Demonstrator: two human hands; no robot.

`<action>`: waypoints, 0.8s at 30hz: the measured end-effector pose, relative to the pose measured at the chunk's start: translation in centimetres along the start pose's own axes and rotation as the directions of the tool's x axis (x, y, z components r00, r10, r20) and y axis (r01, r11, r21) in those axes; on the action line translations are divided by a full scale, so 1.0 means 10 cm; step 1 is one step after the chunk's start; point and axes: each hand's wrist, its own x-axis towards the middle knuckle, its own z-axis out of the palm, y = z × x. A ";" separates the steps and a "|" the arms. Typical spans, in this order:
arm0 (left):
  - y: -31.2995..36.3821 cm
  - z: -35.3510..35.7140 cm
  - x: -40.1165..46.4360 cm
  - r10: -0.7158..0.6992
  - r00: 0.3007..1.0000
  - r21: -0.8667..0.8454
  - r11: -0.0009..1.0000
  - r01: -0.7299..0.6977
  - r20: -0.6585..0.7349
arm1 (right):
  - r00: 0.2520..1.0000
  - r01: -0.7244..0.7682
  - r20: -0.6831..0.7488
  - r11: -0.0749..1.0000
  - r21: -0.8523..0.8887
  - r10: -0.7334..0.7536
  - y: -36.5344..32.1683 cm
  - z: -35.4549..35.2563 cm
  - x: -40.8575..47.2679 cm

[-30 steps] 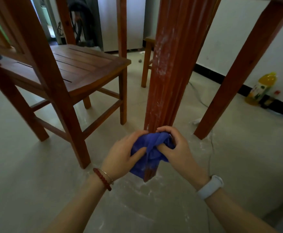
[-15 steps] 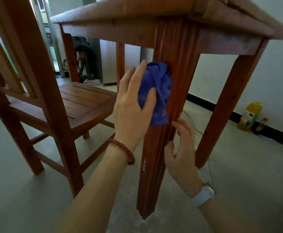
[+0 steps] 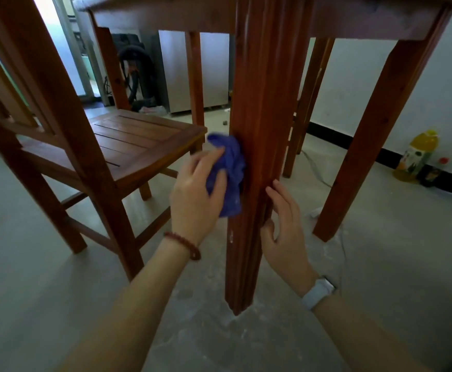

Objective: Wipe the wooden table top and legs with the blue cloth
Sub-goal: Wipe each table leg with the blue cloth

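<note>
The near wooden table leg (image 3: 257, 108) runs down the middle of the view, reddish and grooved. My left hand (image 3: 195, 197) presses the bunched blue cloth (image 3: 230, 173) against the leg's left face at about mid-height, fingers curled round the cloth. My right hand (image 3: 284, 226) rests on the leg's right edge a little lower, fingers relaxed and touching the wood. The underside of the table top (image 3: 166, 12) spans the top of the view. White smears show low on the leg.
A wooden chair (image 3: 128, 140) stands close on the left. Another table leg (image 3: 375, 135) is on the right, more legs behind. A yellow bottle (image 3: 415, 157) sits by the white wall. A cable trails on the dusty grey floor (image 3: 380, 264).
The cloth and my left hand have slid down from near the top of the leg to mid-height. A second ago both hands held the cloth at the leg's foot.
</note>
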 end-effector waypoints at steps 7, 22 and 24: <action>-0.16 0.44 -0.59 -0.063 0.986 0.145 0.989 0.040 0.155 | 0.991 -0.121 0.072 0.988 0.101 0.114 0.07 0.04 -0.23; -0.65 0.77 -1.33 -0.317 0.906 0.096 0.948 0.302 0.281 | 0.923 -0.283 0.269 0.959 -0.011 0.276 0.51 0.24 -0.83; -0.85 0.80 -1.62 -0.357 0.797 0.250 0.931 0.264 0.488 | 0.940 -0.239 0.241 0.970 -0.039 0.241 0.55 0.32 -0.88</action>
